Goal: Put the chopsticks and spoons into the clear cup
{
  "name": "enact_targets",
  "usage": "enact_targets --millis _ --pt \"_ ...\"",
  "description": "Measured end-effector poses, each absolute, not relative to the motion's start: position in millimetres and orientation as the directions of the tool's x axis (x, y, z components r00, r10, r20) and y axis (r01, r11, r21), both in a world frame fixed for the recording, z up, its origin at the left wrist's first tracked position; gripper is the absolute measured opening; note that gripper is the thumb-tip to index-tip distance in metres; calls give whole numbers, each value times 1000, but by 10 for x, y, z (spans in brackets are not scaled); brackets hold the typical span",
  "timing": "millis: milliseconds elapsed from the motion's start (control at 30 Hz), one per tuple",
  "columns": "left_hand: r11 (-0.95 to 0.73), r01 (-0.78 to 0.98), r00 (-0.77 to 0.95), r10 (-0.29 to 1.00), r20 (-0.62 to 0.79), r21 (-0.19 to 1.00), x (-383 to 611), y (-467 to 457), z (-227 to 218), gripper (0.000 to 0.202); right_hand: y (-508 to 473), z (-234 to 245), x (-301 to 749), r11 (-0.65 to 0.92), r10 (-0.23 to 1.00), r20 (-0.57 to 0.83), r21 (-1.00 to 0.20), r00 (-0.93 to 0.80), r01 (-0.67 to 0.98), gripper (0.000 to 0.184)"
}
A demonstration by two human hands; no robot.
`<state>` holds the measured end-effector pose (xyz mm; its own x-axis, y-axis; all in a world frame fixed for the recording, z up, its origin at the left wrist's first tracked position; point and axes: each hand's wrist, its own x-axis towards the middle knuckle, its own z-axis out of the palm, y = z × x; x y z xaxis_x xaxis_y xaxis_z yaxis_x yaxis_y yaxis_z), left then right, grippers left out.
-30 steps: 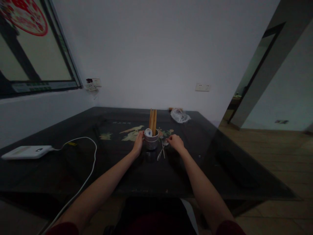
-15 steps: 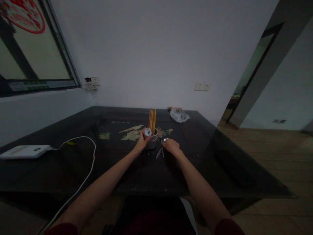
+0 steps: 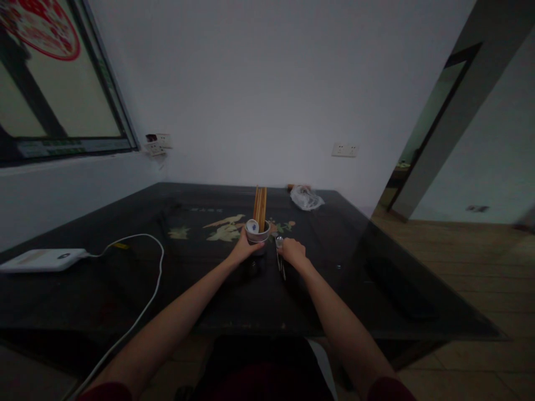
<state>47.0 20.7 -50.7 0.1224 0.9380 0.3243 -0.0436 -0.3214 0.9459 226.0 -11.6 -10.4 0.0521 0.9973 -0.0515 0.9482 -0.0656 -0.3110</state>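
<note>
A small metal holder cup (image 3: 259, 236) stands near the middle of a dark table (image 3: 209, 289). Several wooden chopsticks (image 3: 260, 205) and a white ceramic spoon (image 3: 252, 226) stick up out of it. My left hand (image 3: 243, 248) is wrapped round the cup's left side. My right hand (image 3: 291, 251) is closed on metal spoons (image 3: 280, 253), their bowls up by the cup's right side and their handles pointing back toward me.
A white power bank (image 3: 42, 259) with a white cable (image 3: 142, 278) lies at the left. A crumpled plastic bag (image 3: 307, 197) sits at the table's far edge near the wall. Wall sockets (image 3: 345, 149) are behind. A doorway and wood floor open on the right.
My right hand has gathered the metal spoons off the table and lifted their bowls beside the cup. My left hand slid from the cup's side to grip it lower.
</note>
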Motion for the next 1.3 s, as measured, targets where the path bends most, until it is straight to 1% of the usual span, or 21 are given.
enact_targets --millis 100,167,233,300,367,467,533,567,633,700,800,900,1067,1300 --pt "-306 -49 113 944 310 951 471 222 -526 85 -86 -110 2293 -88 996 -19 -297 86 951 28" --pt "-309 -47 110 944 312 950 470 232 -541 85 -50 -104 2332 -89 995 4 -324 96 942 26" --pt "-313 -46 108 943 316 949 469 237 -553 84 -5 -93 2376 -93 994 24 -385 111 918 21" --pt "-316 -41 107 942 318 948 469 236 -557 84 42 -83 2416 -92 992 30 -494 123 865 15" --pt "-315 -31 99 943 317 948 470 227 -552 85 85 -77 2448 -52 993 49 -641 108 765 12" --pt "-304 -27 103 947 305 952 471 207 -534 83 136 -65 2489 61 988 127 -851 92 521 10" --pt "-295 -40 111 948 298 955 472 197 -524 83 161 -46 2517 120 979 166 -941 121 316 9" --pt "-294 -50 117 948 298 955 473 194 -521 82 170 -33 2531 145 975 177 -965 137 217 11" --pt "-293 -71 128 945 300 954 476 192 -518 83 177 0 2558 198 965 205 -979 166 55 19" --pt "-289 -83 132 945 298 954 480 194 -520 83 169 39 2579 243 955 231 -969 185 -44 25" --pt "-278 -80 121 951 286 957 489 198 -527 85 137 109 2590 291 944 264 -949 200 -122 32" --pt "-276 -96 108 952 285 956 501 198 -530 85 106 191 2558 323 934 282 -929 219 -183 34" --pt "-291 -85 93 950 298 953 509 179 -524 84 74 342 2395 381 917 332 -893 222 -239 29" --pt "-316 -66 98 942 321 946 511 209 -554 77 76 538 2113 476 875 433 -850 215 -227 27"
